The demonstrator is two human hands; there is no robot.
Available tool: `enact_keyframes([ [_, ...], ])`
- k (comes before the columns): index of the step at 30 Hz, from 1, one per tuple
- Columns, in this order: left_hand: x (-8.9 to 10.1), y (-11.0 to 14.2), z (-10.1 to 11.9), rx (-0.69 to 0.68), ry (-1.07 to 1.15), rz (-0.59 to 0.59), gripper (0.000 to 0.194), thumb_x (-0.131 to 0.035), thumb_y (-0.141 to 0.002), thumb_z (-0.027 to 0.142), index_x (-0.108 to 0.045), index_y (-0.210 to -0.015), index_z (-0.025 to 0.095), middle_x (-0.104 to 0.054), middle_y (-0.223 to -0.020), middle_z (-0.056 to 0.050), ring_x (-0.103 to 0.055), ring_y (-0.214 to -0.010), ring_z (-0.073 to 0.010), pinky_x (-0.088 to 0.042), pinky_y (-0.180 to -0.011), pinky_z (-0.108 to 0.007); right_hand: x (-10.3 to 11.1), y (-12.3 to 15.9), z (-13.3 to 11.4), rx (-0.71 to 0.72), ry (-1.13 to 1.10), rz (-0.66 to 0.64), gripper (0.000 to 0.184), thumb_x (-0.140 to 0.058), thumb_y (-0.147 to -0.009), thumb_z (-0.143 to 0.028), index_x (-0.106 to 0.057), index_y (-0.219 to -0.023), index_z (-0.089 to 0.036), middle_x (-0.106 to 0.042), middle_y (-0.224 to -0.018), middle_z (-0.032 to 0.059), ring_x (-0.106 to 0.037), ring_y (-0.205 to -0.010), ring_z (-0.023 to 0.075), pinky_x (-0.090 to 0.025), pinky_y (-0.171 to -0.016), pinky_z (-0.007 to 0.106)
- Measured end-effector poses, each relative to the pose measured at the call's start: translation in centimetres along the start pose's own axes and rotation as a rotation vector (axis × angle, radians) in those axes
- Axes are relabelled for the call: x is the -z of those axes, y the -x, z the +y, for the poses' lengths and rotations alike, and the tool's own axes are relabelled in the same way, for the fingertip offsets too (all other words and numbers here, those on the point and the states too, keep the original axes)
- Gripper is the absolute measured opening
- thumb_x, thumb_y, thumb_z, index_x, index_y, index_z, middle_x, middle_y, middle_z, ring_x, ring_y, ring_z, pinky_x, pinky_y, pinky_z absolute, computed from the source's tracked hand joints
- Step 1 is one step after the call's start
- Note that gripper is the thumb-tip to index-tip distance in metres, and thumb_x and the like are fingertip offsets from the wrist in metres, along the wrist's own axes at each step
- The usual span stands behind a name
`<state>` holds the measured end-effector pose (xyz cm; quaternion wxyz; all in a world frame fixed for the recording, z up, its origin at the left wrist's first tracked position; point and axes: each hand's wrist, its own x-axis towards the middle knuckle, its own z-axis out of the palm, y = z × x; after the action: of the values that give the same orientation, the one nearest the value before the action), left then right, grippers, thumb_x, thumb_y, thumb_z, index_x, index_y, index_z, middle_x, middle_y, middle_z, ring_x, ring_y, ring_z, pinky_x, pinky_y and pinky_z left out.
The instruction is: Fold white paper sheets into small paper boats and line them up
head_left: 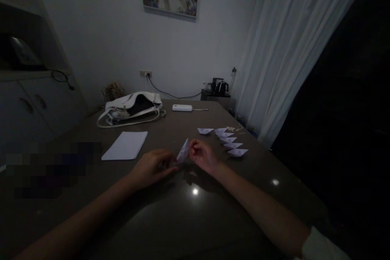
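A white folded paper boat (183,151) is held up on a slant just above the dark table, between my two hands. My left hand (154,166) is at its lower left end, index fingertip against the paper and thumb stretched out below. The curled fingers of my right hand (203,155) close on the boat's upper right edge. To the right, several finished paper boats lie in a slanting row, among them the nearest boat (237,152). One more paper boat (205,131) sits left of that row.
A stack of white paper (126,145) lies left of my hands. Farther back are a white handbag (134,103) and a white power strip or charger (182,108) with a short cable. Small pale scraps (234,128) lie near the table's right edge, beside a white curtain (274,40).
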<state>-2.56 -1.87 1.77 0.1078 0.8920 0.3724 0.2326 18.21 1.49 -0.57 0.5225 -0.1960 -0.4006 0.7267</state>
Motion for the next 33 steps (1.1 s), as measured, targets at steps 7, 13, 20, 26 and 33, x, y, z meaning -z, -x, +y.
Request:
enact_keyframes([
  [7,-0.4,-0.1,-0.5,0.066,-0.007,-0.017,0.025,-0.055,-0.082,0.042,-0.058,-0.092,0.019,-0.061,-0.074,0.001,-0.056,-0.067,-0.0148,-0.038,-0.06,-0.024,-0.1,0.0,-0.3,-0.031,-0.1,0.003,0.01,-0.05,-0.066,-0.013,-0.06,-0.065,-0.013,-0.051,-0.048,-0.0017,-0.042,-0.044,0.0074,-0.034,-0.046,0.018],
  [13,-0.4,-0.1,-0.4,0.051,-0.01,-0.019,0.024,-0.052,-0.083,0.039,-0.06,-0.092,0.019,-0.061,-0.074,0.0,-0.056,-0.066,-0.0142,-0.039,-0.061,-0.023,-0.5,0.4,-0.6,-0.114,-0.156,0.001,0.008,-0.051,-0.066,-0.016,-0.059,-0.068,-0.014,-0.052,-0.051,-0.0023,-0.043,-0.045,0.0085,-0.041,-0.055,0.024],
  [20,-0.4,-0.1,-0.3,0.046,0.04,0.016,0.022,-0.05,-0.084,0.035,-0.062,-0.089,0.018,-0.061,-0.073,-0.001,-0.056,-0.065,-0.0149,-0.039,-0.06,-0.024,-0.8,0.6,-1.1,-0.14,-0.091,-0.032,0.009,-0.05,-0.069,-0.015,-0.059,-0.07,-0.015,-0.054,-0.055,-0.0008,-0.046,-0.051,0.0098,-0.041,-0.058,0.024],
  [26,-0.4,0.0,-0.1,0.07,0.129,0.043,0.022,-0.049,-0.082,0.025,-0.06,-0.098,0.016,-0.066,-0.08,-0.003,-0.06,-0.07,-0.0161,-0.043,-0.064,-0.024,-0.8,1.0,-1.1,-0.178,0.092,-0.258,0.012,-0.058,-0.075,-0.024,-0.06,-0.079,-0.013,-0.062,-0.068,0.0023,-0.061,-0.067,0.0157,-0.047,-0.069,0.03],
  [33,-0.3,-0.1,-0.8,0.083,0.1,0.033,0.023,-0.045,-0.085,0.025,-0.062,-0.098,0.018,-0.068,-0.088,-0.005,-0.062,-0.076,-0.0178,-0.045,-0.067,-0.026,-0.9,1.4,-0.1,-0.376,0.302,-0.493,0.028,-0.065,-0.076,-0.038,-0.059,-0.079,-0.011,-0.063,-0.074,0.0042,-0.063,-0.07,0.0153,-0.048,-0.073,0.033],
])
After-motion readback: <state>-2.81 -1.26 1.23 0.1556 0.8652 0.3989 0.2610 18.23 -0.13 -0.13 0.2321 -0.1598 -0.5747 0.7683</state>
